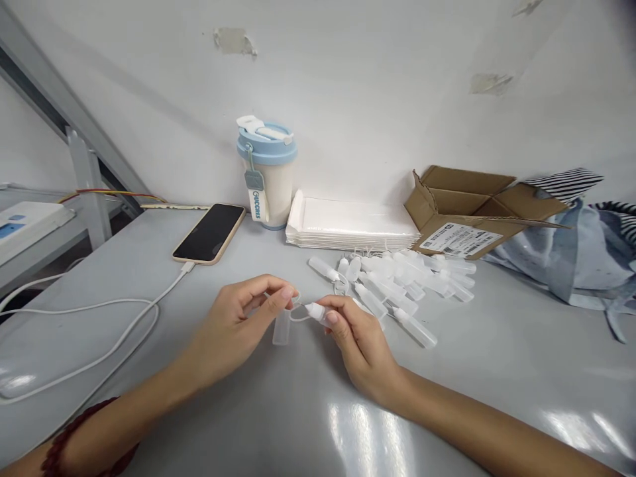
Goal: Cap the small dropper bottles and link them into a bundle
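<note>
My right hand (360, 344) pinches a small translucent bottle (317, 311), whose white conical tip points left. Facing it, my left hand (248, 324) has thumb and index finger pressed together at a thin white cord (298, 305); whatever sits between those fingertips is too small to make out. Just below the left fingertips is another translucent bottle (281, 329), hanging or lying there; I cannot tell which. The cord loops between the two hands. Behind and to the right of my right hand lies a pile of similar bottles (392, 278) with thin cords.
A phone (209, 233) on a white charging cable (144, 311) lies at the left. Along the wall stand a blue-lidded cup (275, 189), a stack of white packets (352, 225) and an open cardboard box (460, 228). Bluish fabric (561, 258) lies at the right of the grey table (238, 424).
</note>
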The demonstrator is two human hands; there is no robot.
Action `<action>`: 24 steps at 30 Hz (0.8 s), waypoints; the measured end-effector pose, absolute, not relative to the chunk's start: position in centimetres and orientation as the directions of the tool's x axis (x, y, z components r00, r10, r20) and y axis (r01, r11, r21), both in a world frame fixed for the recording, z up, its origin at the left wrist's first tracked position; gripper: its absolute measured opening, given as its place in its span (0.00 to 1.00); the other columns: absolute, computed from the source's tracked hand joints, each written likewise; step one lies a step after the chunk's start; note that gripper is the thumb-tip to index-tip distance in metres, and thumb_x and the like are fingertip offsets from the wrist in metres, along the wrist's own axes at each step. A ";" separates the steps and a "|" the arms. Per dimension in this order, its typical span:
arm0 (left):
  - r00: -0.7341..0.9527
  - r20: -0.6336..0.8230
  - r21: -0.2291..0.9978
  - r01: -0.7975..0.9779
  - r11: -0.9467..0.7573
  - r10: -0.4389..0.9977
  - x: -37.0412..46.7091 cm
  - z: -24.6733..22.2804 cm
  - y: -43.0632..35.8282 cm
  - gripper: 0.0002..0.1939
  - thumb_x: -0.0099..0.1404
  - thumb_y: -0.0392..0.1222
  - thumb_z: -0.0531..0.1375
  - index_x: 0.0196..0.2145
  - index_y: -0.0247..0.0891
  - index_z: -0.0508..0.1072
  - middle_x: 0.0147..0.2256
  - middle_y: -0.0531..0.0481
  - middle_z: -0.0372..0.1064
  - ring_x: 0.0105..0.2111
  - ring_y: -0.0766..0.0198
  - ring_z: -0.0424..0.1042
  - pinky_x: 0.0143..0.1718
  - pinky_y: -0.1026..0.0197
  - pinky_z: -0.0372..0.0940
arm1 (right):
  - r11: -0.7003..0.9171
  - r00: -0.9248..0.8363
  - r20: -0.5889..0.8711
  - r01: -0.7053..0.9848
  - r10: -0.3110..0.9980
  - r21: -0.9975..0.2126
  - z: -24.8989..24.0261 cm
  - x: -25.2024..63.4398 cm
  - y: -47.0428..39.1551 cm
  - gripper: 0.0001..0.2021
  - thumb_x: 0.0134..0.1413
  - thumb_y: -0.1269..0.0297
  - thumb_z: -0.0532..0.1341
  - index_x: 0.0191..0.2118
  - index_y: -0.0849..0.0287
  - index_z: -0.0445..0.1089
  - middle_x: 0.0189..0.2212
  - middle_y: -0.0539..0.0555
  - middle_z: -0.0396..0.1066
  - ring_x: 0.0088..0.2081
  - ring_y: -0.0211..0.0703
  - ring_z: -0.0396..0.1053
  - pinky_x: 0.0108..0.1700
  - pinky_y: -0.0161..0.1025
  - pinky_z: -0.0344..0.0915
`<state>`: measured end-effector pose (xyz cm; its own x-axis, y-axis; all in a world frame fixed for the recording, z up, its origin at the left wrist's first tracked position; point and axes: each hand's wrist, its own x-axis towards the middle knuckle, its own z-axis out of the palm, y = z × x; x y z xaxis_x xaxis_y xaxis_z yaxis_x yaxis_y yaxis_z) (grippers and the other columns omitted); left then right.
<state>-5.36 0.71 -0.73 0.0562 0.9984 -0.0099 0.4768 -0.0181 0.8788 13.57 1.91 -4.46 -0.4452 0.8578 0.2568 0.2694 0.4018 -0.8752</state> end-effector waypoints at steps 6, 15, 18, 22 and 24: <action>0.112 -0.007 0.858 0.510 -0.052 0.994 -4.8 -0.7 0.4 0.13 0.65 0.48 0.53 0.28 0.40 0.70 0.26 0.54 0.66 0.28 0.64 0.64 0.25 0.67 0.59 | 0.396 -0.449 0.239 0.298 0.861 -0.869 -4.5 13.6 1.9 0.12 0.65 0.63 0.46 0.43 0.59 0.64 0.25 0.49 0.64 0.27 0.37 0.62 0.30 0.35 0.61; 0.188 0.090 0.811 0.556 -0.181 0.978 -4.7 -1.5 0.2 0.13 0.66 0.44 0.51 0.28 0.38 0.70 0.25 0.53 0.66 0.26 0.66 0.63 0.27 0.65 0.59 | 0.446 -0.451 0.275 0.335 0.849 -0.830 -4.7 13.6 1.7 0.10 0.64 0.65 0.46 0.41 0.58 0.64 0.24 0.49 0.65 0.26 0.38 0.63 0.28 0.35 0.61; 0.208 0.099 0.804 0.559 -0.201 0.973 -4.8 -1.7 0.1 0.13 0.66 0.44 0.50 0.28 0.38 0.69 0.26 0.53 0.66 0.27 0.65 0.64 0.28 0.65 0.59 | 0.455 -0.461 0.279 0.333 0.843 -0.826 -4.8 13.5 1.6 0.10 0.64 0.65 0.47 0.42 0.59 0.64 0.25 0.50 0.65 0.27 0.38 0.64 0.29 0.36 0.61; 0.185 0.060 0.825 0.543 -0.153 0.981 -4.8 -1.4 0.1 0.14 0.66 0.46 0.51 0.27 0.39 0.69 0.26 0.54 0.66 0.27 0.65 0.63 0.28 0.65 0.58 | 0.436 -0.469 0.261 0.313 0.844 -0.844 -4.7 13.5 1.6 0.11 0.64 0.64 0.46 0.42 0.59 0.63 0.25 0.49 0.65 0.26 0.37 0.63 0.29 0.35 0.60; 0.158 0.017 0.848 0.520 -0.098 0.987 -4.7 -1.1 0.3 0.16 0.67 0.48 0.50 0.27 0.39 0.69 0.26 0.54 0.66 0.26 0.66 0.63 0.27 0.66 0.58 | 0.393 -0.455 0.231 0.303 0.860 -0.868 -4.6 13.5 1.6 0.10 0.64 0.63 0.46 0.42 0.59 0.63 0.24 0.49 0.64 0.26 0.37 0.62 0.28 0.35 0.59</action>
<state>-4.70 0.27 -1.10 0.1578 0.9873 0.0167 0.5205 -0.0975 0.8483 13.51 1.58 -4.64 -0.4548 0.8601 0.2311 0.3028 0.3934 -0.8681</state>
